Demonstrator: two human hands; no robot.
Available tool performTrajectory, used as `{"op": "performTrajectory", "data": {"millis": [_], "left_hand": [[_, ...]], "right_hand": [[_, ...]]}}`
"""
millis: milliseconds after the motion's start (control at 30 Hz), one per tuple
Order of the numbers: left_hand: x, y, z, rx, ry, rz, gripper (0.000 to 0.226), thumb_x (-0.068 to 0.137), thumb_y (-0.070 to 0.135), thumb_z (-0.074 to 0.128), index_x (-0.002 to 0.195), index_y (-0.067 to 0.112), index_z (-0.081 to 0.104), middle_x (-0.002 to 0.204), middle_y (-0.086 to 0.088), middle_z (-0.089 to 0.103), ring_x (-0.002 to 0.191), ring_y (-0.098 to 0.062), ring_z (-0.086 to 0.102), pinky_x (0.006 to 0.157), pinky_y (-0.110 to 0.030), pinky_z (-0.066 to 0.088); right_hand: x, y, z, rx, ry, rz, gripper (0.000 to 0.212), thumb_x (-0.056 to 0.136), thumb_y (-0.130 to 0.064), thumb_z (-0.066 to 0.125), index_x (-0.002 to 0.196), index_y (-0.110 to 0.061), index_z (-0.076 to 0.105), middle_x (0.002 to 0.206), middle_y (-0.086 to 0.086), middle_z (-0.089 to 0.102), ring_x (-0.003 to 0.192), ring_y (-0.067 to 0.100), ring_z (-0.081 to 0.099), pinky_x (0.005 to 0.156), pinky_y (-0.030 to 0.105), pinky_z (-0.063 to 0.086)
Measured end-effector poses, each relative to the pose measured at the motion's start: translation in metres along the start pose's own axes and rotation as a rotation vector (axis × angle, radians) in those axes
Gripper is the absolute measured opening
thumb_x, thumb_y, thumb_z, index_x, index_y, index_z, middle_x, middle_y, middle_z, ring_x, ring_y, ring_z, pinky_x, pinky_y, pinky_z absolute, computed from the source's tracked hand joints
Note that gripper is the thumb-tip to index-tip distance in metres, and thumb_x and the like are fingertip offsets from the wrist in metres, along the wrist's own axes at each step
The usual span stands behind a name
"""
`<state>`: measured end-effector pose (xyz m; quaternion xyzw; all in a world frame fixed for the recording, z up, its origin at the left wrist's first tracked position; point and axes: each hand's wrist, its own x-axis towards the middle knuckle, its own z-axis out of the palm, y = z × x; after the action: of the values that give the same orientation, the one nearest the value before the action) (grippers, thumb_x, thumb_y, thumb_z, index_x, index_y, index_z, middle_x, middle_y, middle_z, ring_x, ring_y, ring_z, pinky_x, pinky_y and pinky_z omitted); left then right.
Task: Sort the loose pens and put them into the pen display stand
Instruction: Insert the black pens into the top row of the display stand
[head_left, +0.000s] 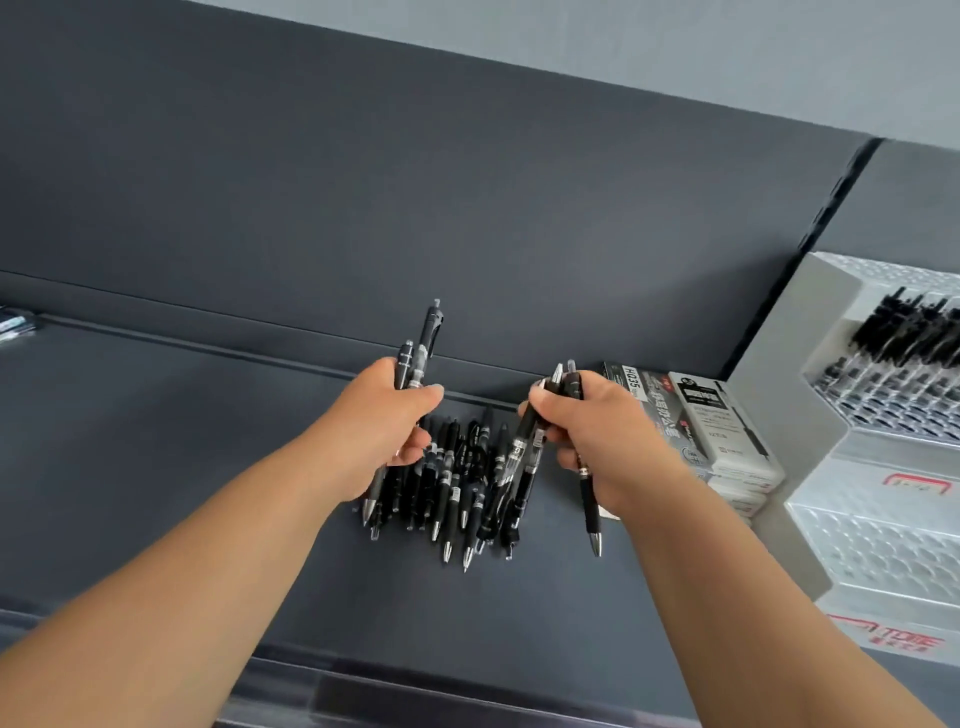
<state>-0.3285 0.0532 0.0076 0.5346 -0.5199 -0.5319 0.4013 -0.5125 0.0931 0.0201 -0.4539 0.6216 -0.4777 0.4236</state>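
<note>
From my feed, a blurred packet sits at the far left edge of the dark shelf; I cannot tell what it is. The left hand is curled round a left bunch of black pens. Their clicker ends stand up above the thumb and one tip pokes out below the palm.

Between the hands, the pile of loose black pens lies on the shelf against the back panel, most of the tips pointing toward me.

The right hand grips a right bunch. Some of these pens cross the thumb with silver tips up, and one hangs tip down beside the wrist.

Just right of that hand, grey pen boxes lie stacked on the shelf, touching the stand. The stand rises in pale tiers at the right edge. Its upper tier holds stocked pens, and the honeycomb slots below them show none.
</note>
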Motion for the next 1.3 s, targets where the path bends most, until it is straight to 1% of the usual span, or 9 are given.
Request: {"op": "performTrajectory", "data": {"millis": [100, 233, 400, 533, 733, 900, 1067, 1167, 1300], "left_hand": [[-0.016, 0.015, 0.02, 0.013, -0.115, 0.063, 0.005, 0.094, 0.018, 0.055, 0.094, 0.018, 0.051, 0.081, 0.0, 0.051, 0.061, -0.011, 0.052, 0.054, -0.024, 0.044], [-0.035, 0.031, 0.047, -0.058, -0.32, 0.074, 0.014, 0.095, 0.016, 0.054, 0.109, 0.015, 0.058, 0.097, -0.007, 0.066, 0.084, -0.018, 0.064, 0.08, -0.037, 0.052], [-0.056, 0.048, 0.085, -0.057, -0.474, 0.182, 0.02, 0.095, 0.01, 0.053, 0.113, 0.014, 0.06, 0.106, -0.01, 0.071, 0.089, -0.023, 0.068, 0.071, -0.029, 0.054], [-0.068, 0.057, 0.12, -0.031, -0.478, 0.28, 0.022, 0.093, 0.008, 0.056, 0.115, 0.012, 0.057, 0.097, -0.001, 0.074, 0.08, -0.013, 0.064, 0.077, -0.027, 0.053], [-0.071, 0.068, 0.17, -0.046, -0.321, 0.292, 0.025, 0.087, 0.019, 0.065, 0.108, 0.022, 0.053, 0.1, -0.013, 0.068, 0.09, -0.028, 0.066, 0.088, -0.046, 0.053], [-0.076, 0.076, 0.201, -0.136, -0.296, 0.241, 0.018, 0.092, 0.009, 0.057, 0.108, 0.014, 0.05, 0.076, -0.007, 0.06, 0.061, -0.016, 0.058, 0.057, -0.032, 0.052], [-0.083, 0.083, 0.234, -0.12, -0.282, 0.253, 0.019, 0.09, 0.008, 0.058, 0.109, 0.005, 0.055, 0.067, -0.008, 0.051, 0.053, -0.015, 0.047, 0.051, -0.03, 0.042], [-0.093, 0.089, 0.254, -0.104, -0.323, 0.283, 0.017, 0.089, 0.009, 0.061, 0.104, 0.007, 0.056, 0.056, -0.002, 0.05, 0.048, -0.013, 0.045, 0.047, -0.025, 0.041], [-0.104, 0.096, 0.281, -0.091, -0.348, 0.334, 0.019, 0.083, 0.005, 0.067, 0.097, 0.011, 0.056, 0.065, 0.0, 0.057, 0.046, -0.009, 0.045, 0.045, -0.023, 0.04]], "right_hand": [[-0.01, -0.014, -0.01, 0.099, -0.001, -0.029, 0.004, 0.091, -0.017, 0.061, 0.09, -0.014, 0.058, 0.086, 0.004, 0.072, 0.056, 0.007, 0.043, 0.042, 0.018, 0.029], [-0.023, -0.03, -0.026, 0.157, 0.032, -0.088, 0.004, 0.091, -0.015, 0.06, 0.089, -0.013, 0.058, 0.079, 0.001, 0.072, 0.054, 0.006, 0.043, 0.042, 0.018, 0.031], [-0.039, -0.043, -0.054, 0.221, 0.028, -0.123, 0.009, 0.093, -0.012, 0.058, 0.084, -0.011, 0.058, 0.054, -0.004, 0.054, 0.038, 0.004, 0.04, 0.035, 0.017, 0.032], [-0.048, -0.047, -0.086, 0.291, 0.001, -0.101, 0.008, 0.093, -0.012, 0.058, 0.085, -0.011, 0.058, 0.05, -0.003, 0.051, 0.035, 0.007, 0.043, 0.033, 0.018, 0.036], [-0.047, -0.043, -0.142, 0.245, 0.14, -0.031, 0.024, 0.098, -0.029, 0.044, 0.096, -0.009, 0.058, 0.08, 0.006, 0.06, 0.052, 0.011, 0.045, 0.04, 0.021, 0.031], [-0.05, -0.043, -0.192, 0.299, 0.169, -0.082, 0.015, 0.09, -0.009, 0.039, 0.087, -0.007, 0.054, 0.076, 0.007, 0.052, 0.057, 0.015, 0.047, 0.048, 0.025, 0.037], [-0.052, -0.043, -0.24, 0.427, 0.024, -0.271, 0.015, 0.096, -0.013, 0.05, 0.088, -0.009, 0.062, 0.076, 0.004, 0.059, 0.072, 0.017, 0.058, 0.066, 0.032, 0.047], [-0.054, -0.047, -0.258, 0.594, -0.009, -0.343, 0.014, 0.092, -0.009, 0.056, 0.079, -0.01, 0.057, 0.07, 0.005, 0.062, 0.07, 0.017, 0.061, 0.07, 0.032, 0.055], [-0.053, -0.043, -0.273, 0.705, 0.001, -0.358, 0.02, 0.087, -0.007, 0.062, 0.073, -0.012, 0.049, 0.068, 0.004, 0.061, 0.069, 0.017, 0.064, 0.07, 0.032, 0.058]]}}
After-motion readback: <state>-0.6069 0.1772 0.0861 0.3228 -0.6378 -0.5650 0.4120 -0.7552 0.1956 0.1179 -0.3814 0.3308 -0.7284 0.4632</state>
